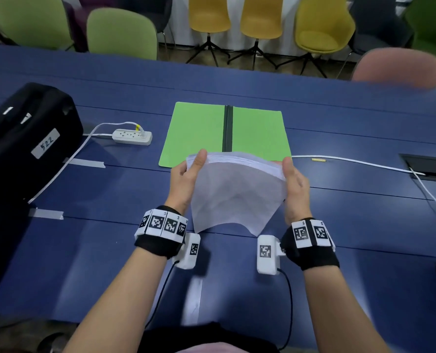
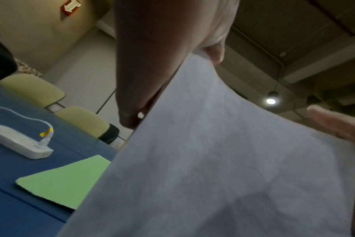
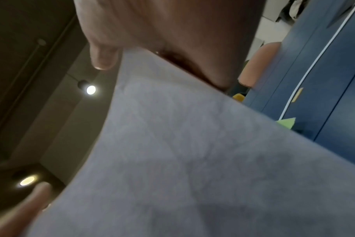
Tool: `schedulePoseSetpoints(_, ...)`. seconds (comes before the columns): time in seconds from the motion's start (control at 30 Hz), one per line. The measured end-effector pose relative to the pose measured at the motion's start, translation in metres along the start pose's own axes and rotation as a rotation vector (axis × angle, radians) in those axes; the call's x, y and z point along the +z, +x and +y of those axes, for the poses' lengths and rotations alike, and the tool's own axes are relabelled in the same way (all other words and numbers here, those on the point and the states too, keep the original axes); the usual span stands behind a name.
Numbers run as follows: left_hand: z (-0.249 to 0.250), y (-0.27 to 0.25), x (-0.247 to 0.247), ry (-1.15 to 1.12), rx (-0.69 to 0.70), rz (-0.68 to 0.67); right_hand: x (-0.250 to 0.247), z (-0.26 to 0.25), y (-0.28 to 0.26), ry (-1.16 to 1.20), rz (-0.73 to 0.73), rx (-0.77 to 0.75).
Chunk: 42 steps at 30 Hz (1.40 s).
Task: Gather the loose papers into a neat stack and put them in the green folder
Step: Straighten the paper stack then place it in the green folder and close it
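A stack of white papers (image 1: 234, 192) stands upright on its lower edge above the blue table, bowed toward me. My left hand (image 1: 186, 174) grips its left side, thumb on the near face. My right hand (image 1: 294, 184) grips the right side the same way. The fingers behind the sheets are hidden. The green folder (image 1: 199, 133) lies open and flat just beyond the papers, a black spine down its middle. In the left wrist view the papers (image 2: 213, 160) fill the frame, with a folder corner (image 2: 67, 181) at lower left. The right wrist view shows the papers (image 3: 182, 160) under my right hand (image 3: 172, 32).
A white power strip (image 1: 132, 136) with its cable lies left of the folder, beside a black case (image 1: 26, 133). Another white cable (image 1: 359, 163) runs right toward a table hatch (image 1: 431, 165). Tape strips (image 1: 89, 163) mark the blue table (image 1: 110, 238). Chairs line the far side.
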<state>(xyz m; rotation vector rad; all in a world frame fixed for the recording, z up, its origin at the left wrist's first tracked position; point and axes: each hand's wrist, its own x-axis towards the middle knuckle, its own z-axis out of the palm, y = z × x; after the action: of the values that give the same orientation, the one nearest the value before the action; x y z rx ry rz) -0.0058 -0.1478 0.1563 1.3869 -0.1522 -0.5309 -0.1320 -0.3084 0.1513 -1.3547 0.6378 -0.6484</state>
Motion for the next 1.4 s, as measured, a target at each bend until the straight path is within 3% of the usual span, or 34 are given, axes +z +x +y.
schedulePoseSetpoints(0.1, 0.004, 0.000, 0.004, -0.008, -0.063, 0.083, 0.004, -0.003, 0.003, -0.045, 0.091, -0.049)
schedulePoseSetpoints(0.17, 0.002, 0.003, 0.001, 0.004, -0.059, 0.046, 0.005, -0.003, 0.004, -0.100, 0.120, -0.055)
schedulePoseSetpoints(0.43, -0.001, 0.011, 0.000, 0.027, -0.093, 0.103, -0.002, 0.000, -0.002, -0.059, 0.014, -0.088)
schedulePoseSetpoints(0.57, 0.001, 0.008, 0.005, 0.008, -0.099, 0.118, 0.002, 0.001, 0.004, -0.079, 0.031, 0.003)
schedulePoseSetpoints(0.8, -0.001, 0.004, 0.002, 0.066, 0.013, -0.055, -0.007, 0.006, -0.008, -0.165, -0.214, -0.078)
schedulePoseSetpoints(0.97, 0.008, 0.000, 0.011, 0.077, 0.146, -0.007, -0.002, -0.002, -0.009, -0.185, -0.046, -0.120)
schedulePoseSetpoints(1.13, 0.016, -0.003, 0.010, 0.126, 0.225, -0.029, -0.005, -0.012, -0.012, -0.111, -0.059, -0.200)
schedulePoseSetpoints(1.3, -0.001, -0.002, 0.004, 0.147, 0.157, -0.073, -0.001, 0.007, -0.018, -0.142, -0.090, -0.006)
schedulePoseSetpoints(1.4, 0.006, -0.007, 0.012, 0.159, 0.185, -0.033, 0.004, 0.005, -0.018, -0.147, -0.020, 0.007)
